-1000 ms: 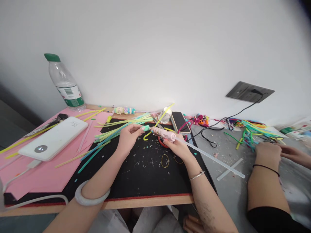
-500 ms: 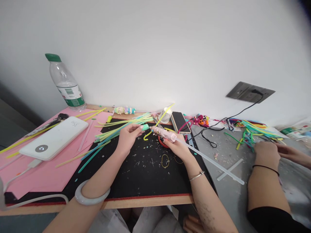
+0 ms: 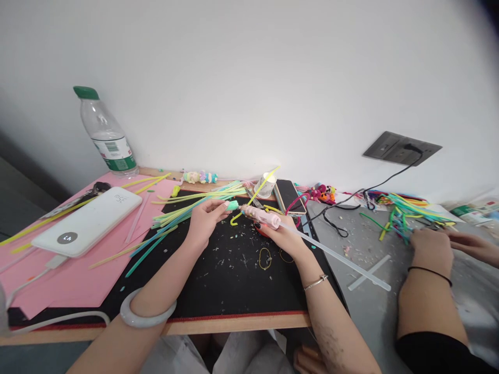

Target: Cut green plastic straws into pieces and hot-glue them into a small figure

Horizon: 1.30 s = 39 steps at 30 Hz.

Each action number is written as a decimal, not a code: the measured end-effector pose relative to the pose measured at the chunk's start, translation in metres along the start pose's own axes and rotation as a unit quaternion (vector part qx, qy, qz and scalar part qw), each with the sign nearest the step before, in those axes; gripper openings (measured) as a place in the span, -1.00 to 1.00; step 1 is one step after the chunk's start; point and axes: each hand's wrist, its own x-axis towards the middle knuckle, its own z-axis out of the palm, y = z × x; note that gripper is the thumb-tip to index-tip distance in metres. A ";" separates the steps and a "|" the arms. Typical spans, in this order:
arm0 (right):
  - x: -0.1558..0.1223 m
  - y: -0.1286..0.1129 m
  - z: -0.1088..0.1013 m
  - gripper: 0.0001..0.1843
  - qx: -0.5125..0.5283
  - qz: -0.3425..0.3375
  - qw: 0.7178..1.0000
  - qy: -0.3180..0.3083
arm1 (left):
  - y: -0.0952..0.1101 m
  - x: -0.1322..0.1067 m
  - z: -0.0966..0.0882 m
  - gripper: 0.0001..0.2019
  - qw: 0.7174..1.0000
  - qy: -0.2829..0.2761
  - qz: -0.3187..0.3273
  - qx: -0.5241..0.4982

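Note:
Between its fingertips my left hand (image 3: 208,221) pinches a small mint-green piece of pipe cleaner (image 3: 233,205). My right hand (image 3: 284,235) is wrapped round a pink hot glue gun (image 3: 260,215), its nozzle pointing left at the green piece. The nozzle tip is touching or very near that piece; I cannot tell which. A long translucent glue stick (image 3: 339,255) sticks out of the gun's back end, over my right wrist. Left of my left hand lie several yellow, green and blue pipe cleaners (image 3: 171,213) on the black mat (image 3: 218,270).
A white power bank (image 3: 89,221) lies on pink paper (image 3: 89,280) at left, near a plastic bottle (image 3: 109,137). Behind my hands stand a small cup (image 3: 265,185) and a phone (image 3: 290,196). At right, another person's hands (image 3: 432,246) work by a pipe-cleaner pile (image 3: 409,208).
The glue gun and my right hand have shifted slightly left and down, and the glue stick's far end has moved a little. My left hand stays nearly in place, pinching the green piece.

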 end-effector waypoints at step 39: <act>0.001 0.001 -0.001 -0.68 0.014 -0.001 1.000 0.020 | -0.001 -0.001 0.000 -0.77 0.989 -0.036 0.078 0.118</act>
